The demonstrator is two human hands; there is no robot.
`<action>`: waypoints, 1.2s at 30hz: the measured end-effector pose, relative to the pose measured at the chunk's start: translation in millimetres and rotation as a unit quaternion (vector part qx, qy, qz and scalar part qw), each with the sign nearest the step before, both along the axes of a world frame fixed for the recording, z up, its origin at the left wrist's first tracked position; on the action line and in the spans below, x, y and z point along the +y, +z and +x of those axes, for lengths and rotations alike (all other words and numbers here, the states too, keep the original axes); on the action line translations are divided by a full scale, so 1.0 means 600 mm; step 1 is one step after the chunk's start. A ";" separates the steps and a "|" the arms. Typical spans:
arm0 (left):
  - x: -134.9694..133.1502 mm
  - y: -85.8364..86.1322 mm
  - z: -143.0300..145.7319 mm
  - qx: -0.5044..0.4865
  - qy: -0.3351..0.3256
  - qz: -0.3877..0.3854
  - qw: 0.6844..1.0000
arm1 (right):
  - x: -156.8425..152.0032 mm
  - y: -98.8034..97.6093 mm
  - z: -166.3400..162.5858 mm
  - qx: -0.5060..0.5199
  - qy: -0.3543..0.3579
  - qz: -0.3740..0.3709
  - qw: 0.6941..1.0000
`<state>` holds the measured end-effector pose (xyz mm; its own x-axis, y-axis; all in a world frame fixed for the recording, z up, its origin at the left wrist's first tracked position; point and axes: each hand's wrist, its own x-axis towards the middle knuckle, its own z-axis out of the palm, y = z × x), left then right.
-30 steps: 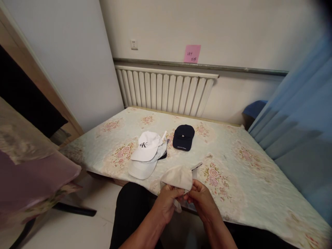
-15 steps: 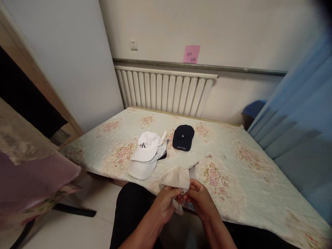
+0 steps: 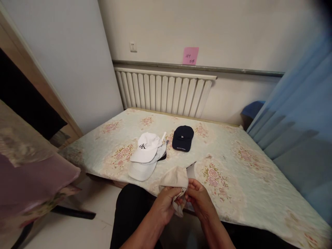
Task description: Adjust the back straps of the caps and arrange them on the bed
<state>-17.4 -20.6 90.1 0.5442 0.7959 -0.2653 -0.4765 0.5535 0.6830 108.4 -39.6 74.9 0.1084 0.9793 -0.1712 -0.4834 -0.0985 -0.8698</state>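
A beige cap [image 3: 174,177] is between my hands at the bed's near edge, its brim tilted up to the right. My left hand [image 3: 167,202] is closed on its band, the thumb beside a small metal piece that looks like the strap buckle. Fingers of my right hand [image 3: 197,196] pinch the strap area on the other side; exactly what lies in the fingertips is partly hidden. Left of the cap, a white cap with black "CK" letters [image 3: 147,147] rests on a second pale cap [image 3: 142,171]. Farther back lies a dark navy cap [image 3: 183,138], brim toward me.
The caps lie on a bed with a flowered cover [image 3: 241,180]. Behind it are a white radiator [image 3: 166,91] and a wall pipe. A blue curtain [image 3: 298,103] hangs at right. Cloth drapes over a chair [image 3: 33,183] at left.
The view has shifted slightly. Around the small metal piece, my fingers have moved a little, and a gap now shows between the band and my right fingertips.
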 end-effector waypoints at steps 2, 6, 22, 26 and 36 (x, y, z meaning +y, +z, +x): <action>0.000 -0.002 -0.001 -0.024 -0.007 0.003 1.000 | 0.000 0.001 0.000 -0.002 0.005 0.001 1.000; -0.001 0.002 -0.001 -0.065 -0.013 -0.002 0.998 | 0.001 0.005 0.000 0.022 0.007 0.013 1.000; 0.015 0.021 -0.009 -0.027 -0.005 -0.085 0.996 | 0.020 0.026 0.021 -0.286 -0.068 0.090 0.951; 0.018 0.036 -0.011 -0.006 -0.041 -0.058 0.997 | 0.047 0.039 0.036 -0.558 -0.089 0.245 0.788; 0.036 0.080 -0.036 0.142 -0.058 0.090 0.984 | 0.083 0.083 0.088 -0.620 -0.107 0.300 0.717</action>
<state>-39.2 1.2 137.9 0.5588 0.7805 -0.2802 -0.1927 0.4509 0.8715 161.2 10.4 124.9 -0.0275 0.7745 0.6319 0.7508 0.4333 -0.4984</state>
